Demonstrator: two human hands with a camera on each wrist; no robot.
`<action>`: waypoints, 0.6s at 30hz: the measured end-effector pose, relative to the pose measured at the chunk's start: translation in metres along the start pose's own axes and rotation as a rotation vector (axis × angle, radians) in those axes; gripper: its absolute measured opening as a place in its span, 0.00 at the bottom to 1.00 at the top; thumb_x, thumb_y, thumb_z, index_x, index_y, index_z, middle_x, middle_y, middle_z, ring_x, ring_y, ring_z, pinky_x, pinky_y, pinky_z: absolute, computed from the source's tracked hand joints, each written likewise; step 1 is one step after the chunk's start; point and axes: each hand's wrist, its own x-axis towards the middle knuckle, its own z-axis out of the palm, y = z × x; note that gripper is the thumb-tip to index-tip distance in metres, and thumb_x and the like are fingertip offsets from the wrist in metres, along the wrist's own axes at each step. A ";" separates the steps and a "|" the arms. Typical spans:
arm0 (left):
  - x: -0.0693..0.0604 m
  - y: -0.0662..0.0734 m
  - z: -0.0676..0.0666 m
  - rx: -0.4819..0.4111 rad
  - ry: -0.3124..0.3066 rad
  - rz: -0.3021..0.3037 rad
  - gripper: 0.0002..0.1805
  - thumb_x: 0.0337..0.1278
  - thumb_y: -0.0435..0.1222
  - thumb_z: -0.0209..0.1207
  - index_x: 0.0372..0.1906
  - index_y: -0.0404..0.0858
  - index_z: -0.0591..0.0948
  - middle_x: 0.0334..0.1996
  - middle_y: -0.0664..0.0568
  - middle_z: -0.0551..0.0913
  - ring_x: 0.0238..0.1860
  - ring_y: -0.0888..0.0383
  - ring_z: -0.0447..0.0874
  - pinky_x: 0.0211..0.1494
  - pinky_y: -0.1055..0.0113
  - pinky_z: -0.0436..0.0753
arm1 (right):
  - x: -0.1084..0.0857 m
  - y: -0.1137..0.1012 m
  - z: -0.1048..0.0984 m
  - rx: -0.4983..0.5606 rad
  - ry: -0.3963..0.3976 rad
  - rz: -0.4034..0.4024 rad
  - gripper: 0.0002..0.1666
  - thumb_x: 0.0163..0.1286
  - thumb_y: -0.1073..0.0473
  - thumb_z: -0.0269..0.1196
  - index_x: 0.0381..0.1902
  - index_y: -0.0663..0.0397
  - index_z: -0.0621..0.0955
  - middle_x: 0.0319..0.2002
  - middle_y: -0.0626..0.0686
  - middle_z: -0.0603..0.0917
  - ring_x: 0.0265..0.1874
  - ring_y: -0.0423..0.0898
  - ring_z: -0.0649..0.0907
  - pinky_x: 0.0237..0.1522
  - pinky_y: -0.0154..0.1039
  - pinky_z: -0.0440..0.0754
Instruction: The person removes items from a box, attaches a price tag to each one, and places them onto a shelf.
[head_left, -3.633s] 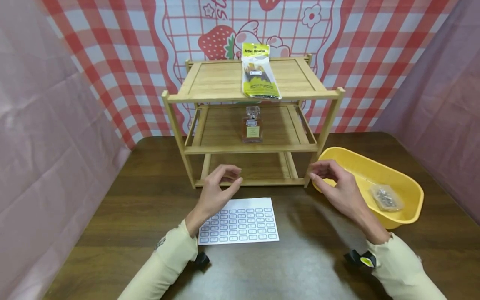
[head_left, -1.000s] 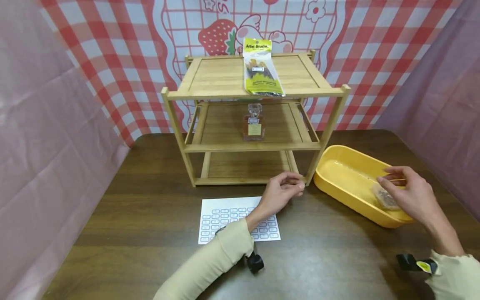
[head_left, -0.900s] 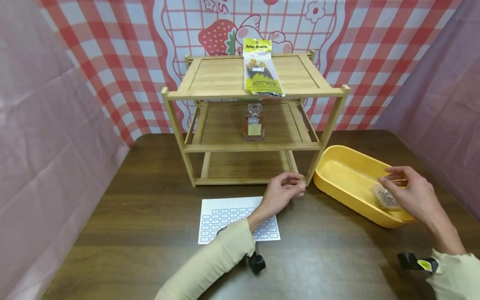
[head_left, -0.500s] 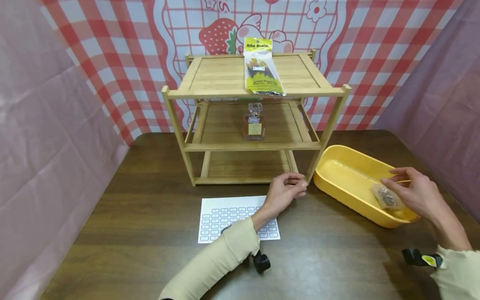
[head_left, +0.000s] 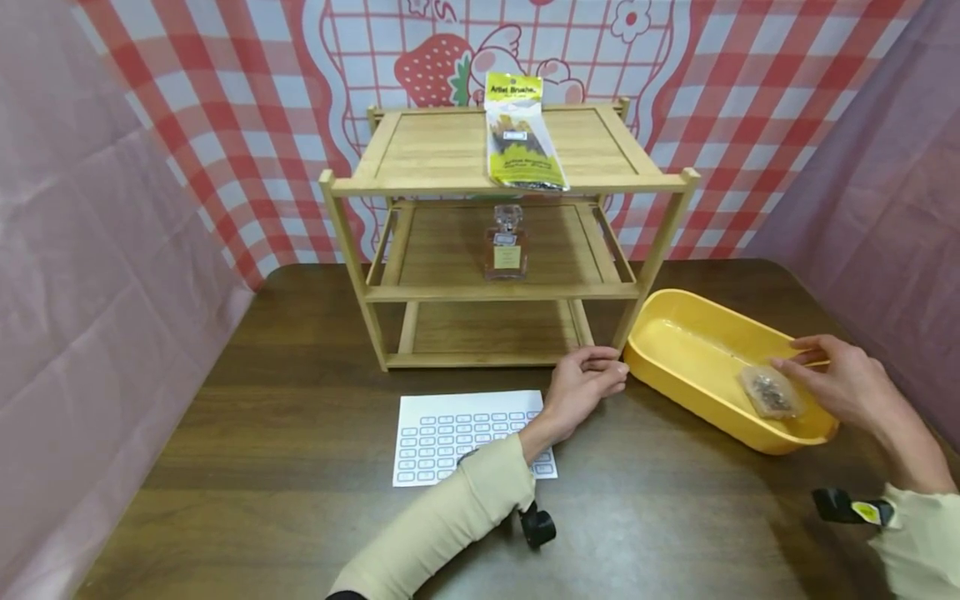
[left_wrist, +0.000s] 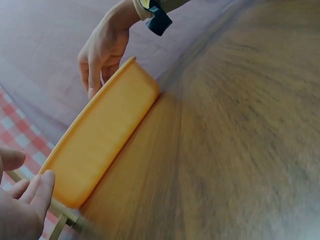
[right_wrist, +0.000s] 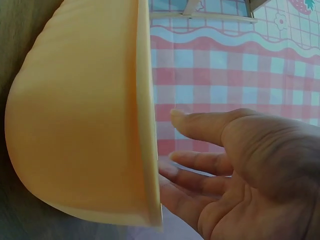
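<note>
In the head view my right hand [head_left: 851,379] hovers over the right end of a yellow plastic basin [head_left: 675,367]. Below its fingertips lies a small clear bag [head_left: 771,393] of silvery bits, too small to make out. The right wrist view shows the thumb and fingers [right_wrist: 200,125] apart beside the basin's rim, holding nothing. My left hand [head_left: 581,392] is between the rack's lower right front corner and the basin's near left end. Its thumb and fingers [left_wrist: 44,192] stand apart with nothing between them in the left wrist view.
A three-tier wooden rack [head_left: 442,293] bears an Artist Brushes pack [head_left: 525,162] on top and a perfume bottle [head_left: 506,250] on the middle shelf. A label sheet [head_left: 442,442] lies in front, partly under the left forearm. Checked cloth [head_left: 202,125] hangs behind.
Since the oldest frame, both hands have moved right, the left from before the rack and the right over the basin's far end. Lately the right has drifted slightly further right. The bag stays put.
</note>
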 end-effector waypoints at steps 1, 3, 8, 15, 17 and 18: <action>0.000 0.000 0.001 0.000 0.009 -0.004 0.18 0.65 0.21 0.62 0.58 0.19 0.78 0.38 0.46 0.86 0.48 0.39 0.87 0.50 0.66 0.87 | 0.001 0.001 0.000 -0.007 -0.006 0.000 0.32 0.78 0.53 0.63 0.54 0.85 0.71 0.44 0.78 0.81 0.45 0.77 0.79 0.40 0.64 0.81; 0.001 -0.001 0.003 -0.004 0.029 -0.009 0.18 0.64 0.20 0.62 0.58 0.20 0.78 0.37 0.47 0.86 0.47 0.40 0.87 0.49 0.66 0.87 | 0.002 0.003 -0.001 -0.020 -0.017 -0.009 0.31 0.77 0.53 0.64 0.52 0.84 0.73 0.41 0.77 0.82 0.42 0.74 0.80 0.36 0.57 0.82; 0.002 -0.004 0.008 -0.042 0.066 -0.011 0.18 0.64 0.19 0.61 0.58 0.20 0.78 0.36 0.47 0.85 0.51 0.33 0.85 0.48 0.66 0.87 | 0.005 0.009 -0.004 -0.037 -0.062 -0.048 0.28 0.76 0.55 0.65 0.50 0.83 0.76 0.37 0.73 0.83 0.39 0.71 0.81 0.31 0.44 0.78; 0.004 -0.010 0.016 -0.098 0.113 -0.008 0.17 0.61 0.17 0.62 0.56 0.20 0.79 0.35 0.48 0.84 0.45 0.37 0.87 0.46 0.66 0.88 | 0.012 0.011 -0.007 -0.070 -0.134 -0.067 0.28 0.75 0.57 0.65 0.50 0.84 0.75 0.38 0.73 0.83 0.41 0.73 0.81 0.36 0.52 0.79; 0.005 -0.011 0.017 -0.108 0.130 -0.011 0.17 0.60 0.17 0.62 0.55 0.21 0.80 0.34 0.47 0.84 0.43 0.41 0.88 0.46 0.66 0.88 | 0.013 0.011 -0.008 -0.080 -0.153 -0.063 0.28 0.74 0.57 0.65 0.50 0.85 0.75 0.38 0.73 0.83 0.41 0.73 0.81 0.37 0.55 0.79; 0.006 -0.012 0.018 -0.117 0.139 -0.013 0.16 0.60 0.17 0.62 0.54 0.21 0.80 0.35 0.47 0.85 0.43 0.42 0.88 0.46 0.66 0.88 | 0.014 0.011 -0.008 -0.084 -0.166 -0.059 0.29 0.74 0.56 0.65 0.50 0.85 0.75 0.38 0.74 0.83 0.41 0.73 0.81 0.38 0.57 0.80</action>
